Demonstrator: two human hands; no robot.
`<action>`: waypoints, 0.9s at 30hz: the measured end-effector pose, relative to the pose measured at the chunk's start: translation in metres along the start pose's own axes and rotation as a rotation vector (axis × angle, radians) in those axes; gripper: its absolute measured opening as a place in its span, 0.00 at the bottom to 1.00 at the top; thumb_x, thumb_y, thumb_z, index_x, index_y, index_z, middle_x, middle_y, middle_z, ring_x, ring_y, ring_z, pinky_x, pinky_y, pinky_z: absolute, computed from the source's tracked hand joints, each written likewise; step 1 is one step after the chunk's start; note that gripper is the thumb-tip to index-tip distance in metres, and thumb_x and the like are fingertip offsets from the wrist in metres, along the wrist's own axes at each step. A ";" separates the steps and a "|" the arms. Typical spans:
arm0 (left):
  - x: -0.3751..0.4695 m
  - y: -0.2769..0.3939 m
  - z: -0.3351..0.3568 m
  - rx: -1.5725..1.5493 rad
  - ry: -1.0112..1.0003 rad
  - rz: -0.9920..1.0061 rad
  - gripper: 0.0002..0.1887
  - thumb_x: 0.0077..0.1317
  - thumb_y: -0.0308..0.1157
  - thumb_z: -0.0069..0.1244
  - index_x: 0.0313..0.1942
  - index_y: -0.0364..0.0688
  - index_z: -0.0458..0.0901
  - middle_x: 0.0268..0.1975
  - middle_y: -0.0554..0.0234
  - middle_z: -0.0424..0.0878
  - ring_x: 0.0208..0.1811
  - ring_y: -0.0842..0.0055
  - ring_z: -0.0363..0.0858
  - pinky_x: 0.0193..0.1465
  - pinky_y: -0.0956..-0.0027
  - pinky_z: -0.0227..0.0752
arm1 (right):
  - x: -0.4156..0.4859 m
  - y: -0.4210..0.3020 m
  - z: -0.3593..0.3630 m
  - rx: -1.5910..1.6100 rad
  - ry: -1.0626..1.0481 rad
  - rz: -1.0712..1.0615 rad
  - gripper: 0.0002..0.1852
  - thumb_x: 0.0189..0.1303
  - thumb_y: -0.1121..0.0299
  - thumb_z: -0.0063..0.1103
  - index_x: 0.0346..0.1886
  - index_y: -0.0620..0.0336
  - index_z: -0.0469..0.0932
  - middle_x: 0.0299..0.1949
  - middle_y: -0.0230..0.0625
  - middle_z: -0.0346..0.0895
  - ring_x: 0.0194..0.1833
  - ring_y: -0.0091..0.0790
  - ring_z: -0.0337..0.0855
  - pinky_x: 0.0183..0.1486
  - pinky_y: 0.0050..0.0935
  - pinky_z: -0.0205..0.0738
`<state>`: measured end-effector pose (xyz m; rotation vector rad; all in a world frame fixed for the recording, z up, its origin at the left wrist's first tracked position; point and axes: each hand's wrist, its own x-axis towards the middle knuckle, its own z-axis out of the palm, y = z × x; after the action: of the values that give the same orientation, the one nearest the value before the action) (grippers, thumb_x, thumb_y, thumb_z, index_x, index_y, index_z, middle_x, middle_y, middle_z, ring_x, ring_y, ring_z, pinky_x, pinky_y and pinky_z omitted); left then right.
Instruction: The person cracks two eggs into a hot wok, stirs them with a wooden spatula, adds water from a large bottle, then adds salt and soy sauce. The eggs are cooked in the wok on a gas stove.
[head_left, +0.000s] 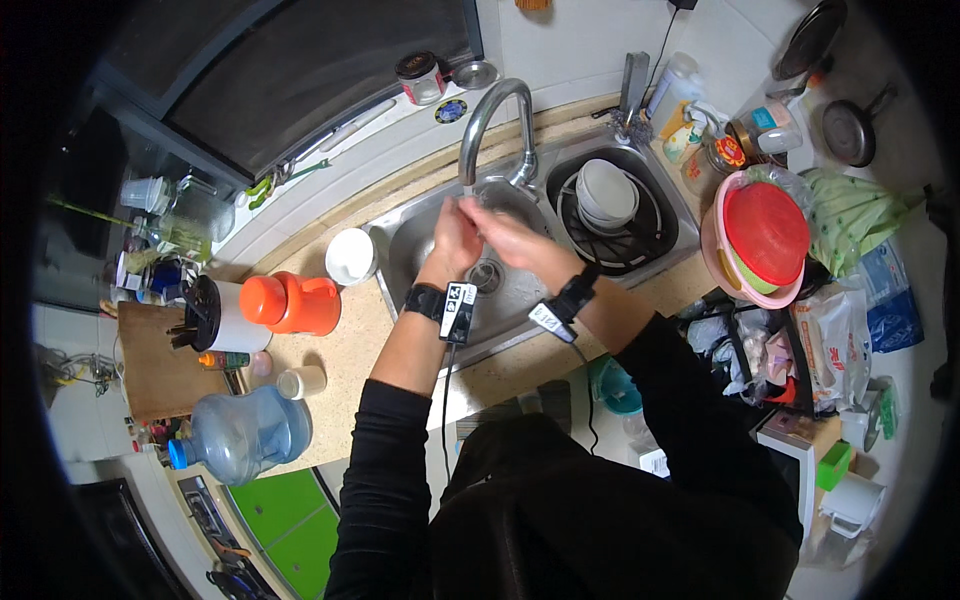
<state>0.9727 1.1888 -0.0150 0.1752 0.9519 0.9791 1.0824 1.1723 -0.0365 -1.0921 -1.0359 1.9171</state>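
Note:
Both of my hands are together over the left basin of the stainless steel sink (405, 232), just under the spout of the chrome faucet (495, 105). My left hand (457, 236) has its palm turned inward. Against it at the fingertips lies my right hand (504, 234), its fingers extended. I see no object in either hand, though the space between the palms is partly hidden. The drain strainer (486, 277) shows below them. White bowls (606, 191) are stacked in a dark rack in the right basin. A white bowl (351, 256) stands left of the sink.
Left on the counter are an orange-red jug (307, 304), a small cup (301, 382) and a large blue water bottle (251, 433) on its side. Right of the sink are a pink basin (714, 259) holding a red colander (769, 225), plus jars and bottles. Cables hang from both wrist straps.

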 end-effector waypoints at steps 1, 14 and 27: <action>-0.001 -0.003 0.010 -0.050 0.011 0.037 0.34 0.75 0.54 0.30 0.74 0.43 0.49 0.76 0.55 0.51 0.76 0.67 0.50 0.75 0.64 0.46 | 0.005 -0.001 0.009 0.024 -0.109 -0.099 0.41 0.71 0.38 0.34 0.73 0.63 0.55 0.77 0.47 0.44 0.78 0.41 0.38 0.76 0.36 0.40; 0.003 -0.012 -0.023 -0.283 -0.224 -0.111 0.19 0.78 0.42 0.32 0.57 0.42 0.74 0.56 0.60 0.78 0.57 0.69 0.75 0.64 0.64 0.67 | 0.027 0.041 0.006 -0.577 0.172 -0.202 0.31 0.73 0.55 0.33 0.76 0.51 0.49 0.79 0.40 0.35 0.78 0.52 0.27 0.78 0.41 0.33; -0.015 -0.036 -0.087 0.490 0.005 0.132 0.26 0.73 0.52 0.40 0.44 0.36 0.84 0.40 0.55 0.85 0.30 0.74 0.78 0.34 0.70 0.72 | 0.017 0.022 -0.081 -0.787 -0.269 -0.064 0.24 0.64 0.60 0.60 0.58 0.64 0.74 0.51 0.37 0.79 0.52 0.31 0.77 0.57 0.33 0.71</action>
<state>0.9268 1.1322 -0.0769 0.6534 1.1848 0.8504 1.1445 1.2016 -0.0886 -1.1871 -2.0534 1.6505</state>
